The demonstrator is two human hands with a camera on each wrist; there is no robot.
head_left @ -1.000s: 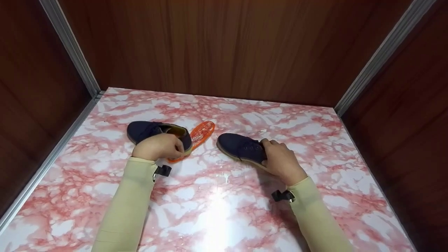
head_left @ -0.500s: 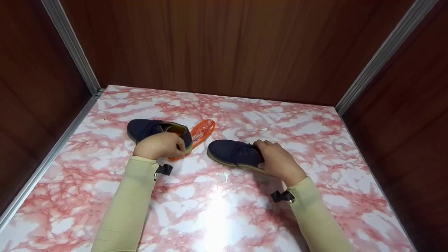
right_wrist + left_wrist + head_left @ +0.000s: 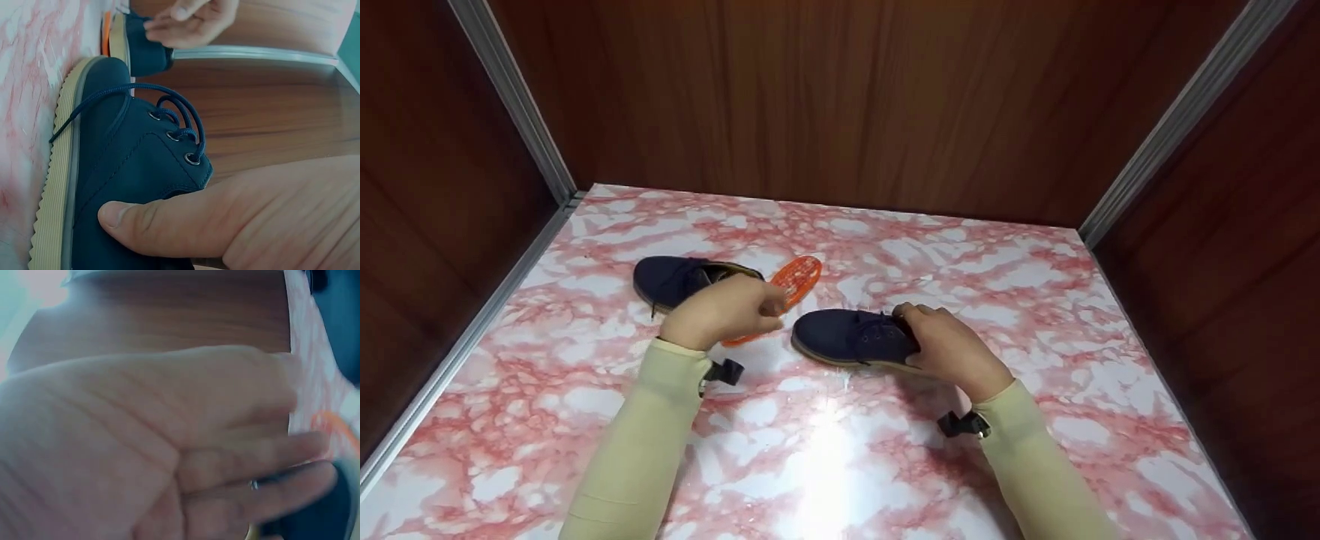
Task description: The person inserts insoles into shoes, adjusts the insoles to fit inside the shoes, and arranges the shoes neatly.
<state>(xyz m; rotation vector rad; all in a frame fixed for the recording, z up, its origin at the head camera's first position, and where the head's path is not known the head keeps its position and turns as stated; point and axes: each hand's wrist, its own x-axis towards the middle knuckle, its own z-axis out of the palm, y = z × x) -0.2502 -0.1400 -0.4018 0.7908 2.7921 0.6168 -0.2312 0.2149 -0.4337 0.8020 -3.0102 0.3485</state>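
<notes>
A dark blue lace-up shoe with a pale sole lies at the middle of the table, toe pointing left. My right hand grips its heel end; the thumb lies along the shoe's side in the right wrist view. On the left sits the matching shoe, its heel partly hidden by my left hand. That hand hovers by the heel, its fingers loosely extended and holding nothing. An orange insole lies slantwise behind and beneath the left shoe's heel, its middle covered by hand and shoe.
The table has a red-and-white marbled top with a bright glare spot near the front. A dark wood-grain panel rises behind it. More panels stand at both sides, with grey metal posts in the corners.
My right hand has slid its shoe leftward and toward me, close to the insole. My left hand has let go of the left shoe's heel and moved right, fingers loosening.
</notes>
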